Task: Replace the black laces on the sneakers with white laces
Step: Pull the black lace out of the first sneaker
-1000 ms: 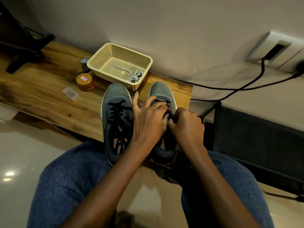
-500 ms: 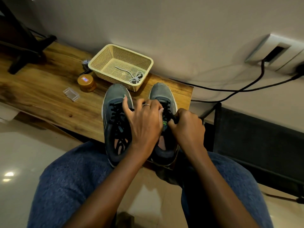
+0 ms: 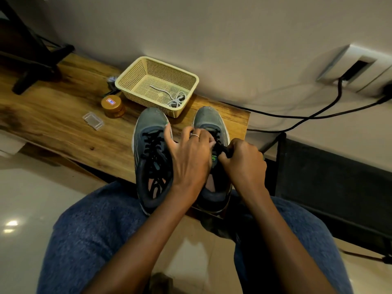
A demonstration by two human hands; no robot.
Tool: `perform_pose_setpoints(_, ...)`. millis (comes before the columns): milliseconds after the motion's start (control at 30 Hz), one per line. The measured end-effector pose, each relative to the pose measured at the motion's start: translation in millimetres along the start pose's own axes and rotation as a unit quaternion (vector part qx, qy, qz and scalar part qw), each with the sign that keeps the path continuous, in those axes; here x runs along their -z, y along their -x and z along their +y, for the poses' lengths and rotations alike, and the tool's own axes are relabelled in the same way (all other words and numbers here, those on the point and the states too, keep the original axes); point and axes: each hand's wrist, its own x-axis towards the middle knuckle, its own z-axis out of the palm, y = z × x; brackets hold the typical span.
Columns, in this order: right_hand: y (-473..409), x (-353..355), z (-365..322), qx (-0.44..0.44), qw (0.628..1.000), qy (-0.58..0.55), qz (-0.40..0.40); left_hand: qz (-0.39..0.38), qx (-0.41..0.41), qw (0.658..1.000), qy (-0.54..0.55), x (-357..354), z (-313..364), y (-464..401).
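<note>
The right grey mesh sneaker stands beside its twin at the wooden bench's near edge. The left hand curls over its black laces, little finger splayed; the right hand pinches lace. The cream basket holds white laces.

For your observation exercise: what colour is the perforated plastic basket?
Pale yellow plastic basket, clearest in the head view.
</note>
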Motion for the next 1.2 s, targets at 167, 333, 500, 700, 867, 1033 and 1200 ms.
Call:
perform_pose_setpoints(167, 0, -1, 1, 0.0, 1.0, 0.01, 0.0, -0.005, 0.046, 0.999, 0.028, 4, 0, 0)
perform_pose_setpoints(333, 0, 1, -1, 0.01, 1.0, 0.014, -0.003, -0.073, -0.008, 0.997, 0.029, 2, 2, 0)
perform_pose_setpoints(500, 0, 0, -1, 0.002, 1.0, 0.011, -0.009, -0.054, -0.015, 0.998, 0.033, 3, 3, 1)
perform_pose_setpoints(700, -1, -2, 3, -0.017, 1.0, 0.013, 0.004, -0.004, 0.081, 0.996, 0.039, 12, -4, -5)
perform_pose_setpoints(867, -1, -3, 3, -0.007, 1.0, 0.009, 0.003, -0.071, 0.066, 0.993, 0.072, 12, 0, -4)
perform_pose_setpoints(1033, -2, -2, 2, -0.005, 1.0, 0.009, 0.002, -0.097, 0.033, 0.992, 0.067, 8, 2, -2)
perform_pose_setpoints(1200, 0, -2, 0, -0.009, 1.0, 0.004, -0.001, -0.078, 0.054, 0.991, 0.096, 9, 5, -1)
